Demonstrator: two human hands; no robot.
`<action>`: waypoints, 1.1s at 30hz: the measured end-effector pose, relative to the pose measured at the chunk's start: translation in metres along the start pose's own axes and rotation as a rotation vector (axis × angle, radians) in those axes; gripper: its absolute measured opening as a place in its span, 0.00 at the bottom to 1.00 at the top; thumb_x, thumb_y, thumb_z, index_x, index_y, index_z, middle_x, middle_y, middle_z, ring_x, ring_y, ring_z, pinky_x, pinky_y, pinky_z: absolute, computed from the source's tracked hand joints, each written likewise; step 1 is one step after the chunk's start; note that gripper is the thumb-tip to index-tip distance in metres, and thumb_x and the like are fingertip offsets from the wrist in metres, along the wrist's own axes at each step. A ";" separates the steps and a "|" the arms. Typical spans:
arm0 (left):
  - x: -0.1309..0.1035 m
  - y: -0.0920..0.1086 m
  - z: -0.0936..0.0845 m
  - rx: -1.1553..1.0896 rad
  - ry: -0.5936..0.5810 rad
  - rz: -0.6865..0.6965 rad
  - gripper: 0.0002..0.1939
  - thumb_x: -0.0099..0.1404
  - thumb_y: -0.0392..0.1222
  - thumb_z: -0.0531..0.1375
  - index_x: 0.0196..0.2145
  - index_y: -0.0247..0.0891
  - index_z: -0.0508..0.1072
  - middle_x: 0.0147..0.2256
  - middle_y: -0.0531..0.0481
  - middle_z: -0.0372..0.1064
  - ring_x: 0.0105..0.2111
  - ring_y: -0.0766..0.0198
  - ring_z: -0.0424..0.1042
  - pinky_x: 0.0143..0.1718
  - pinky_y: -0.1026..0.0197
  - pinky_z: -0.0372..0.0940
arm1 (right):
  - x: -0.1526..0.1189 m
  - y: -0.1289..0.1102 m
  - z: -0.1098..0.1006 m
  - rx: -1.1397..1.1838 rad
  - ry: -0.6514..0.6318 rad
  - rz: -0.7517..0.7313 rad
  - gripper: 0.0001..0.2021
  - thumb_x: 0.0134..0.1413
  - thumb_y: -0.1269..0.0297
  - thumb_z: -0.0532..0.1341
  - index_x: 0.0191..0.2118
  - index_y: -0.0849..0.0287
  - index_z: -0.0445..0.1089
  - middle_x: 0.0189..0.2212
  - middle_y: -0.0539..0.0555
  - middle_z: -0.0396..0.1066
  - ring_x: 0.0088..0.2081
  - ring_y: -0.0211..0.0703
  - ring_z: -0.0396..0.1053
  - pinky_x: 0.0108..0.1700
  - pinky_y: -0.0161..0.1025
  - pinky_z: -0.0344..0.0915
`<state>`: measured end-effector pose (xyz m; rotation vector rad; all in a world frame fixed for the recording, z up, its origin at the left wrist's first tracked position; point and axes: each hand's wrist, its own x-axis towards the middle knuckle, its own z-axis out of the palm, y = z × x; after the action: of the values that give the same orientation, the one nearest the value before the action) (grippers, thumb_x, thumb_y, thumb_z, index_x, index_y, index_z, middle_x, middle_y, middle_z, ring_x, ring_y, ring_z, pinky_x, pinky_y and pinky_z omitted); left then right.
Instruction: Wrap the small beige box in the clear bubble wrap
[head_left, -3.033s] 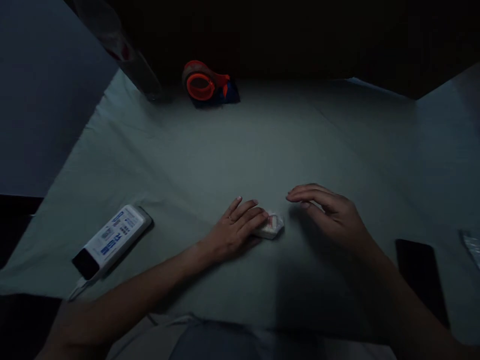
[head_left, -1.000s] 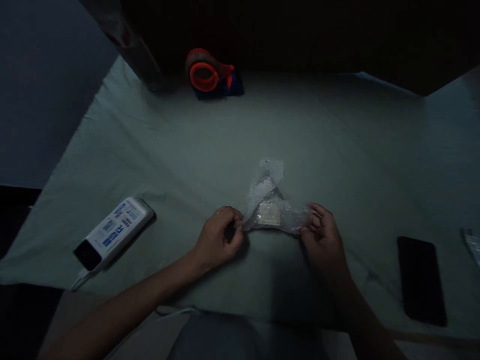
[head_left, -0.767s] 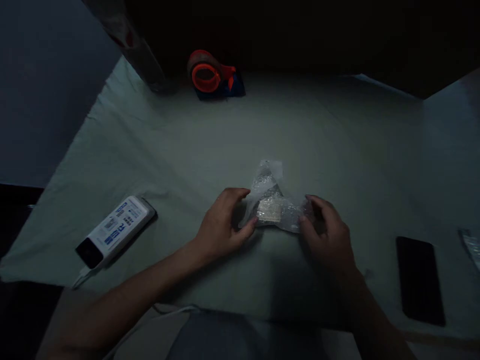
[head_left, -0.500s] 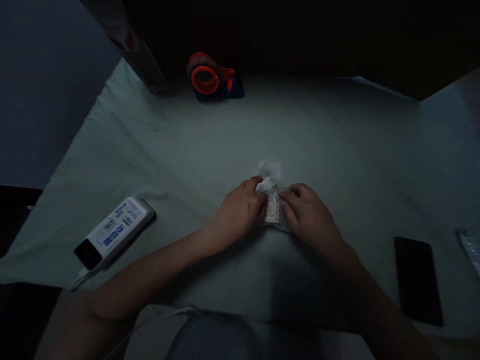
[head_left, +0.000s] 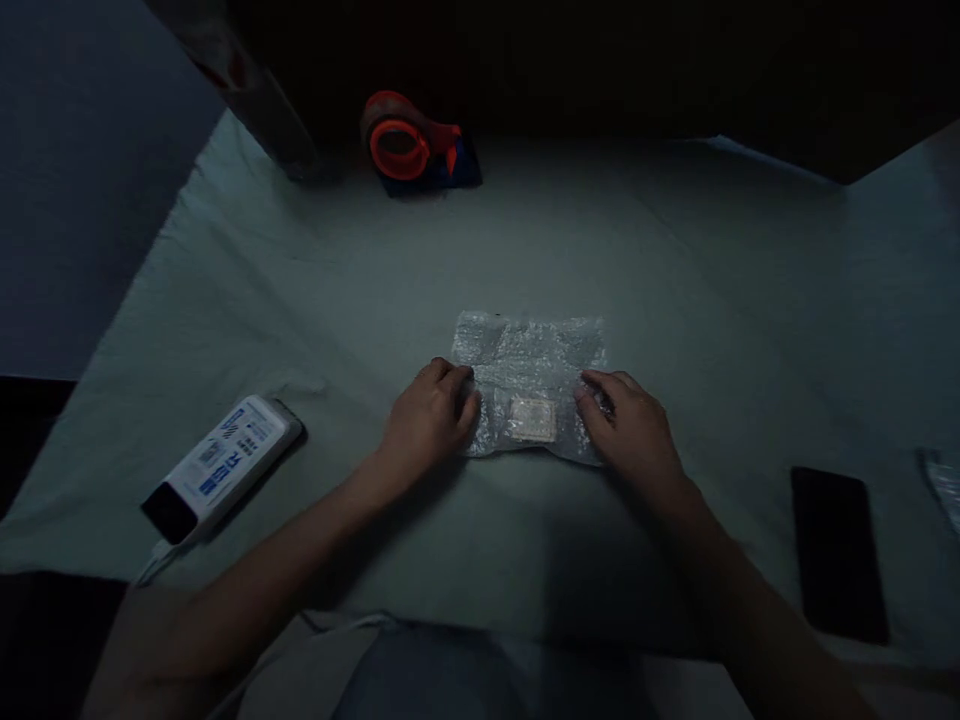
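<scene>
A sheet of clear bubble wrap (head_left: 525, 345) lies spread on the cloth in front of me. Near its front edge sits a small pale rectangular object (head_left: 533, 419) with a beaded-looking border; whether it is under a layer of the wrap I cannot tell for sure. My left hand (head_left: 435, 410) pinches the left edge of the wrap between curled fingers and thumb. On the opposite side, my right hand (head_left: 626, 415) grips the right edge in the same way.
An orange and blue tape dispenser (head_left: 420, 150) stands at the back, before a dark box-like shape (head_left: 570, 70). A white power bank (head_left: 225, 465) with a cable lies at the left. To the right is a black phone (head_left: 840, 555). Pale green cloth (head_left: 360, 270) covers the table.
My hands have moved apart, the left one leftward and the right one slightly to the right. The bubble wrap, bunched before, is now spread wide, and the pale object shows fully.
</scene>
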<state>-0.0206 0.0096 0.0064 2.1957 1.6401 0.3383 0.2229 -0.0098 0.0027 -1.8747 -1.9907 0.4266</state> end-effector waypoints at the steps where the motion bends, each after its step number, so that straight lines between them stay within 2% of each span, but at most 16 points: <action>1: 0.000 -0.001 0.000 -0.004 0.039 0.022 0.15 0.65 0.43 0.55 0.47 0.36 0.69 0.44 0.42 0.64 0.42 0.56 0.67 0.44 0.53 0.67 | 0.000 0.001 -0.001 -0.013 0.007 -0.012 0.16 0.58 0.59 0.55 0.47 0.60 0.71 0.40 0.60 0.72 0.39 0.50 0.70 0.43 0.50 0.69; 3: 0.001 -0.002 -0.003 0.007 0.112 0.080 0.15 0.64 0.43 0.56 0.47 0.36 0.70 0.50 0.38 0.60 0.49 0.51 0.62 0.49 0.48 0.64 | -0.001 0.000 -0.006 -0.045 0.039 -0.077 0.14 0.58 0.59 0.56 0.45 0.60 0.72 0.44 0.63 0.68 0.47 0.55 0.67 0.49 0.54 0.66; 5: 0.002 -0.002 -0.009 -0.007 0.129 0.155 0.14 0.66 0.42 0.54 0.47 0.37 0.71 0.54 0.39 0.58 0.56 0.48 0.55 0.55 0.44 0.58 | -0.004 -0.001 -0.015 -0.044 0.074 -0.167 0.12 0.59 0.60 0.55 0.39 0.60 0.72 0.49 0.64 0.64 0.55 0.59 0.60 0.54 0.59 0.60; 8: 0.002 0.000 -0.018 -0.172 0.003 0.220 0.16 0.70 0.43 0.49 0.53 0.40 0.66 0.52 0.44 0.64 0.61 0.51 0.50 0.60 0.43 0.51 | -0.009 -0.005 -0.030 0.076 0.041 -0.270 0.12 0.61 0.62 0.52 0.33 0.58 0.70 0.51 0.62 0.65 0.59 0.58 0.55 0.58 0.59 0.55; 11: 0.002 0.001 -0.019 -0.275 -0.100 0.194 0.24 0.68 0.46 0.52 0.60 0.37 0.57 0.48 0.43 0.69 0.60 0.53 0.53 0.61 0.42 0.49 | -0.011 -0.005 -0.034 0.156 -0.075 -0.260 0.11 0.63 0.61 0.50 0.44 0.57 0.66 0.49 0.59 0.68 0.57 0.52 0.60 0.61 0.60 0.51; 13: 0.003 -0.001 -0.015 -0.259 -0.119 0.181 0.30 0.63 0.46 0.59 0.60 0.36 0.57 0.47 0.43 0.68 0.57 0.50 0.56 0.59 0.43 0.53 | -0.010 -0.003 -0.031 0.113 -0.160 -0.234 0.17 0.62 0.58 0.52 0.53 0.58 0.62 0.50 0.61 0.67 0.55 0.54 0.61 0.60 0.62 0.50; 14: 0.003 -0.003 -0.013 -0.252 -0.131 0.185 0.28 0.61 0.44 0.61 0.57 0.36 0.60 0.46 0.43 0.68 0.56 0.50 0.57 0.57 0.44 0.56 | -0.009 -0.002 -0.028 0.089 -0.195 -0.226 0.20 0.60 0.57 0.54 0.55 0.60 0.60 0.50 0.62 0.67 0.55 0.55 0.61 0.59 0.62 0.53; 16: 0.004 -0.005 -0.013 -0.276 -0.163 0.215 0.17 0.61 0.40 0.59 0.48 0.37 0.69 0.42 0.45 0.69 0.52 0.52 0.61 0.52 0.49 0.61 | -0.007 0.002 -0.026 0.091 -0.222 -0.226 0.20 0.59 0.58 0.56 0.54 0.61 0.62 0.47 0.63 0.67 0.52 0.55 0.63 0.53 0.57 0.61; 18: 0.002 -0.005 -0.019 -0.326 -0.158 0.279 0.07 0.61 0.35 0.56 0.38 0.38 0.72 0.37 0.47 0.70 0.48 0.55 0.62 0.50 0.52 0.62 | -0.008 0.003 -0.029 0.153 -0.204 -0.253 0.14 0.59 0.63 0.56 0.49 0.60 0.65 0.42 0.60 0.69 0.47 0.51 0.65 0.48 0.50 0.66; 20: -0.005 -0.002 -0.032 -0.376 -0.144 0.351 0.05 0.61 0.33 0.55 0.34 0.37 0.71 0.35 0.48 0.69 0.48 0.57 0.63 0.51 0.54 0.61 | -0.013 0.004 -0.039 0.248 -0.208 -0.327 0.06 0.59 0.67 0.56 0.41 0.58 0.67 0.37 0.57 0.70 0.44 0.46 0.66 0.46 0.46 0.66; 21: -0.009 0.000 -0.040 -0.394 -0.177 0.386 0.06 0.61 0.32 0.55 0.34 0.37 0.71 0.36 0.49 0.68 0.48 0.59 0.63 0.52 0.55 0.60 | -0.016 0.004 -0.045 0.295 -0.247 -0.370 0.04 0.58 0.68 0.57 0.38 0.58 0.67 0.36 0.55 0.70 0.43 0.45 0.66 0.45 0.45 0.66; 22: -0.015 0.003 -0.048 -0.409 -0.266 0.426 0.06 0.62 0.32 0.55 0.35 0.37 0.71 0.37 0.49 0.68 0.47 0.60 0.64 0.52 0.57 0.60 | -0.021 0.004 -0.051 0.335 -0.309 -0.409 0.02 0.58 0.68 0.58 0.36 0.58 0.68 0.34 0.54 0.70 0.42 0.43 0.67 0.45 0.43 0.66; 25: -0.034 0.011 -0.063 -0.369 -0.642 0.432 0.08 0.63 0.43 0.59 0.38 0.38 0.73 0.40 0.49 0.69 0.44 0.61 0.67 0.48 0.60 0.62 | -0.036 0.005 -0.059 0.323 -0.531 -0.460 0.06 0.58 0.66 0.58 0.33 0.57 0.71 0.35 0.53 0.71 0.41 0.43 0.68 0.43 0.42 0.66; 27: -0.045 0.015 -0.062 -0.280 -0.693 0.396 0.15 0.63 0.51 0.60 0.40 0.37 0.73 0.40 0.47 0.69 0.45 0.58 0.67 0.49 0.57 0.63 | -0.047 0.005 -0.054 0.183 -0.573 -0.428 0.11 0.60 0.65 0.55 0.31 0.57 0.72 0.36 0.55 0.72 0.41 0.45 0.69 0.44 0.46 0.66; 30: -0.055 0.023 -0.043 -0.114 -0.622 0.435 0.13 0.69 0.45 0.53 0.36 0.35 0.74 0.37 0.46 0.70 0.41 0.57 0.68 0.45 0.55 0.64 | -0.057 0.003 -0.041 -0.011 -0.551 -0.324 0.12 0.62 0.67 0.52 0.33 0.60 0.73 0.36 0.57 0.71 0.39 0.47 0.69 0.42 0.48 0.66; 33: -0.056 0.035 -0.017 -0.058 -0.499 0.583 0.12 0.71 0.37 0.49 0.42 0.35 0.72 0.38 0.46 0.70 0.39 0.59 0.69 0.41 0.58 0.65 | -0.059 -0.003 -0.031 -0.115 -0.583 -0.246 0.10 0.61 0.68 0.52 0.34 0.61 0.70 0.34 0.56 0.69 0.36 0.45 0.68 0.38 0.45 0.66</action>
<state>-0.0131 -0.0500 0.0386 2.4192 0.7127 -0.0218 0.2369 -0.0698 0.0278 -1.6608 -2.6299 0.8808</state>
